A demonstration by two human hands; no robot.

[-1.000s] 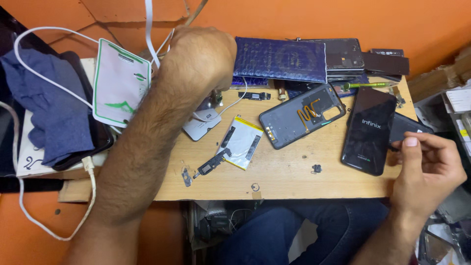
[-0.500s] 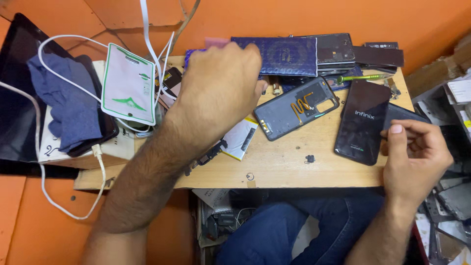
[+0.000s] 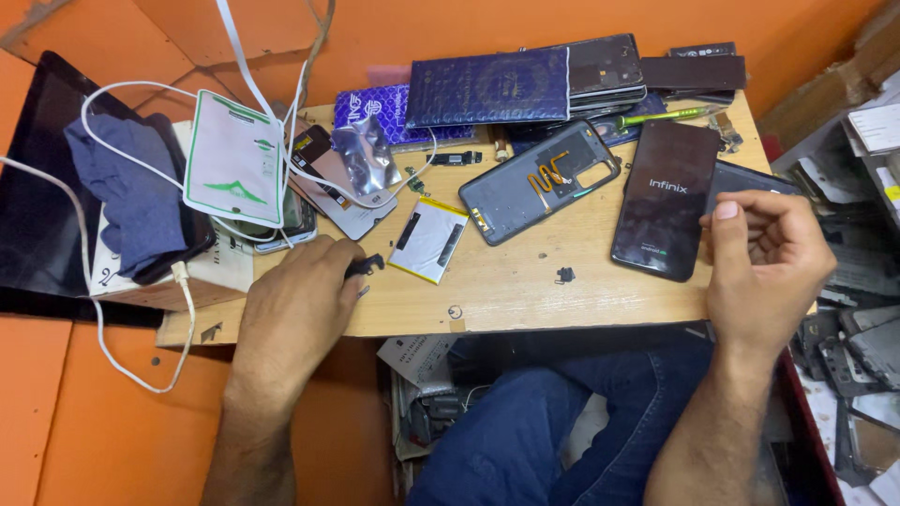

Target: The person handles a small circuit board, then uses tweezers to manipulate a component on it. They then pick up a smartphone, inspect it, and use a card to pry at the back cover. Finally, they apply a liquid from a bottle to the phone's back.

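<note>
Since a moment ago, when my left hand hovered high over the middle of the bench, it has dropped to the near-left edge, and it now rests knuckles-up on the wooden tabletop, fingers curled together and pinching a small black phone part at their tips. That part lies just left of the white-and-yellow phone battery.

Going by size: a dark tablet leans at far left with a blue cloth draped over it, white cables looping around both. A dark blue patterned box sits at the back. Right of centre lies a black smartphone with its screen lit, and my right hand sits just beside it at the table's right edge, loosely curled, thumb raised near the phone's side, holding nothing that I can see. Between the box and phone lies a grey phone back cover, inner side up. A white card with green markings tilts over the clutter at left. A green pen lies behind the smartphone.
</note>
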